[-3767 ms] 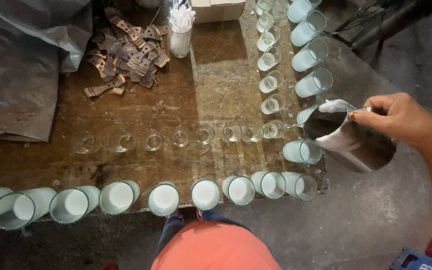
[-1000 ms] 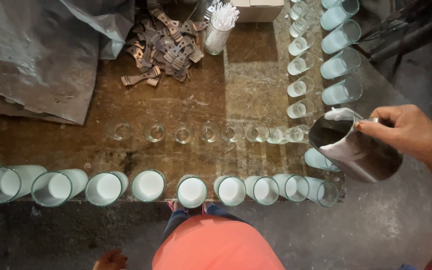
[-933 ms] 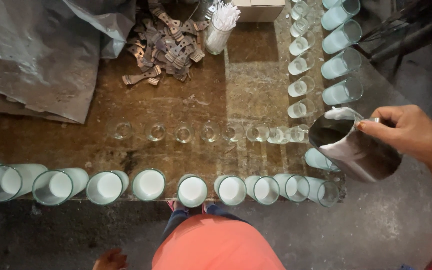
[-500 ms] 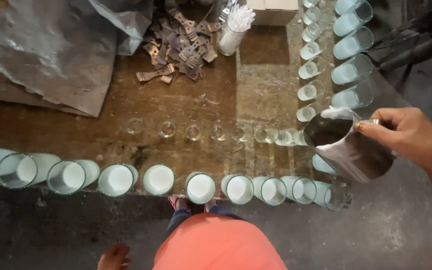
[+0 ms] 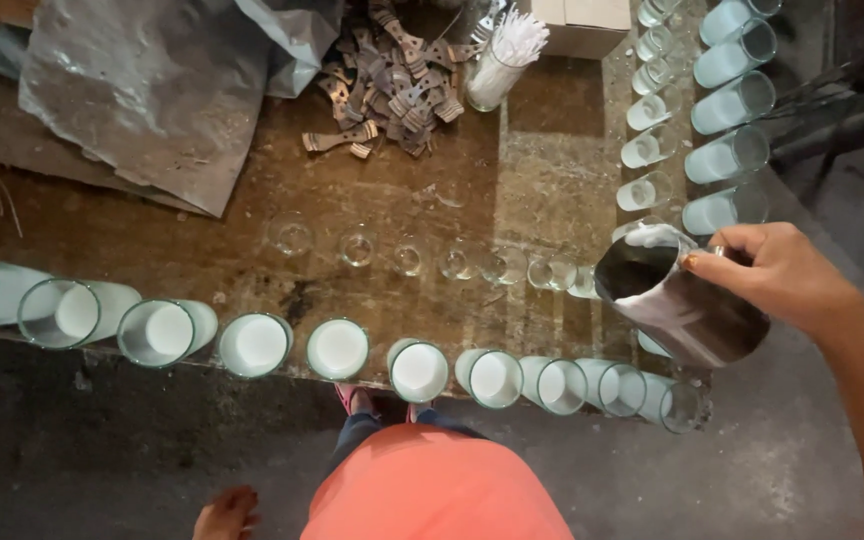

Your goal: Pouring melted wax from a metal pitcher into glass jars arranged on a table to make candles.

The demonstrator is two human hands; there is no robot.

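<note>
Steel pitcher (image 5: pixel 687 312), gripped by the right hand (image 5: pixel 777 275), tips over a small glass (image 5: pixel 584 283) on the bench (image 5: pixel 202 250). Pouring seems underway; the next glass (image 5: pixel 550 272) needs a steady spout. The left hand (image 5: pixel 224 512) hangs free, holding nothing.

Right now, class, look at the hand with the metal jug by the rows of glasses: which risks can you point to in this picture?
1. The right hand holds the metal jug tilted above small empty glasses; liquid could miss such narrow mouths.
2. The filled glasses stand along the table's front edge, close to the person's body; a nudge might tip one off.
3. The jug hangs near the glasses at the corner and might knock them.
</note>
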